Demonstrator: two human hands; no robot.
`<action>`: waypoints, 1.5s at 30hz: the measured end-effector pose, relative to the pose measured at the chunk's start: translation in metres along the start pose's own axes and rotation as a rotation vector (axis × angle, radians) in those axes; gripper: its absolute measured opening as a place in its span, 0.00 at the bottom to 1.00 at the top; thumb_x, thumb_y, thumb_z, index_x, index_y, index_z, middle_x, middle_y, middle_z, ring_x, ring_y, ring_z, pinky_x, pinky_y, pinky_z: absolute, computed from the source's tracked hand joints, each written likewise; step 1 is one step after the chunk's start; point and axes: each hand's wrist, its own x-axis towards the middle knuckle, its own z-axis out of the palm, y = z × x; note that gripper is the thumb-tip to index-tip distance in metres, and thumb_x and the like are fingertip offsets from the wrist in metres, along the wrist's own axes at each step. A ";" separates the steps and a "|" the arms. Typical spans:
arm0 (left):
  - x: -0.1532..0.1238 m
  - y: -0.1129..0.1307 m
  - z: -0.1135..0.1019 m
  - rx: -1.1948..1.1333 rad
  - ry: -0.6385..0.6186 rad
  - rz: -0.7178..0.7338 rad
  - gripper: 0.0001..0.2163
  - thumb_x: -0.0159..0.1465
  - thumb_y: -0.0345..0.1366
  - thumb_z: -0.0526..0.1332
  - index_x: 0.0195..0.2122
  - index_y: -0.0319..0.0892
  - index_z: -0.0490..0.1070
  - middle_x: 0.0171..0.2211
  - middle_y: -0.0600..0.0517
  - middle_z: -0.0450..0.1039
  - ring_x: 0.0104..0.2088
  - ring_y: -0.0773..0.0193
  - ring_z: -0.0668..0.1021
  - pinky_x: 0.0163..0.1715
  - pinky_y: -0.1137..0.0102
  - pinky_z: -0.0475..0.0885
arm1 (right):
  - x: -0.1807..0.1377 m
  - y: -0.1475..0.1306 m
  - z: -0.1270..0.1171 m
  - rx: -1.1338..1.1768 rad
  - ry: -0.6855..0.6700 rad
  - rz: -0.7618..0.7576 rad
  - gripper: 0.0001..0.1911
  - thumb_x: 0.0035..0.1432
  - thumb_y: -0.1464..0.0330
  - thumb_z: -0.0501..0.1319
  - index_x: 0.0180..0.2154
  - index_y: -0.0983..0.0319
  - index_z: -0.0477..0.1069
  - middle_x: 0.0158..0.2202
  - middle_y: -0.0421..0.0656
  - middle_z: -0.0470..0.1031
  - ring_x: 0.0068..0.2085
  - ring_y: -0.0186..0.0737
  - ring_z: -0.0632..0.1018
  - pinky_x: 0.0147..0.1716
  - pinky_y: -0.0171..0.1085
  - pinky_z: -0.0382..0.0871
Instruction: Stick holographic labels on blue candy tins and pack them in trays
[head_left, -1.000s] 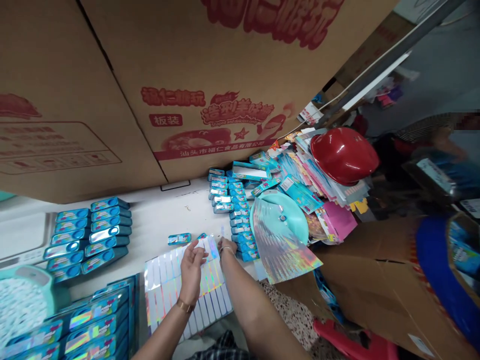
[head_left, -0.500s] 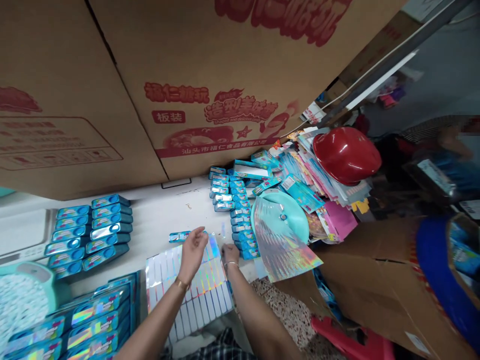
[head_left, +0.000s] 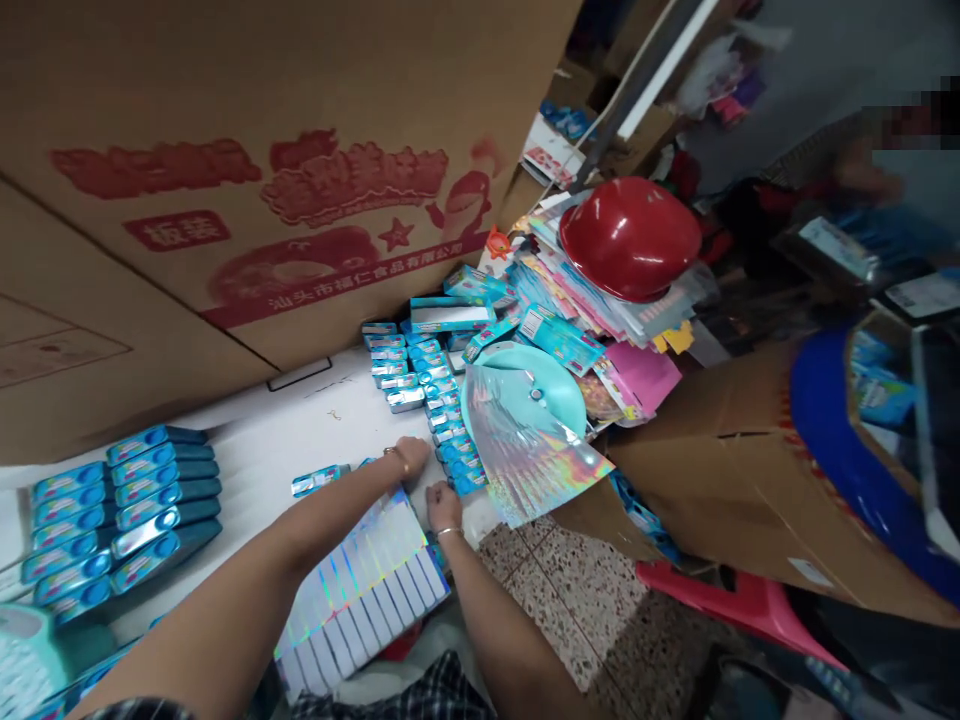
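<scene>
Over the white surface (head_left: pixel 300 425) we stretch our left hand (head_left: pixel 411 456) to the blue packets (head_left: pixel 448 436), its fingers hidden; our right hand (head_left: pixel 442 503) rests curled tight.

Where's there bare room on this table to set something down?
Bare white table runs between the stacked blue cases and the rows of small blue boxes, below the cardboard carton; one loose case lies at its near edge. The sticker sheet, left hand and right hand fill the front. Crowded further right: teal plate, card pile, red bowl.
</scene>
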 end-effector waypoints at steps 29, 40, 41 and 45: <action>0.004 -0.036 -0.013 0.309 0.013 -0.082 0.16 0.69 0.47 0.57 0.44 0.39 0.74 0.44 0.46 0.77 0.44 0.58 0.78 0.47 0.59 0.72 | 0.002 0.018 0.003 -0.147 0.024 -0.030 0.10 0.66 0.70 0.56 0.38 0.60 0.76 0.35 0.44 0.80 0.34 0.40 0.75 0.32 0.34 0.55; 0.012 -0.012 0.010 0.407 -0.020 0.012 0.20 0.65 0.52 0.59 0.44 0.39 0.75 0.47 0.41 0.77 0.48 0.51 0.78 0.47 0.59 0.71 | 0.003 0.018 0.004 -0.170 0.025 -0.025 0.09 0.66 0.70 0.57 0.40 0.60 0.76 0.36 0.43 0.80 0.33 0.38 0.74 0.31 0.34 0.55; 0.013 -0.013 0.011 0.418 -0.030 0.012 0.19 0.67 0.50 0.59 0.46 0.39 0.74 0.48 0.42 0.76 0.48 0.53 0.78 0.49 0.58 0.72 | 0.003 0.018 0.004 -0.167 0.025 -0.023 0.09 0.66 0.70 0.57 0.40 0.60 0.76 0.36 0.44 0.80 0.34 0.38 0.74 0.31 0.34 0.55; 0.016 -0.015 0.011 0.452 -0.052 0.007 0.15 0.69 0.44 0.60 0.50 0.39 0.72 0.49 0.46 0.74 0.47 0.57 0.78 0.49 0.55 0.74 | 0.003 0.017 0.003 -0.142 0.024 -0.015 0.09 0.65 0.70 0.57 0.40 0.60 0.76 0.36 0.44 0.80 0.34 0.39 0.74 0.32 0.34 0.56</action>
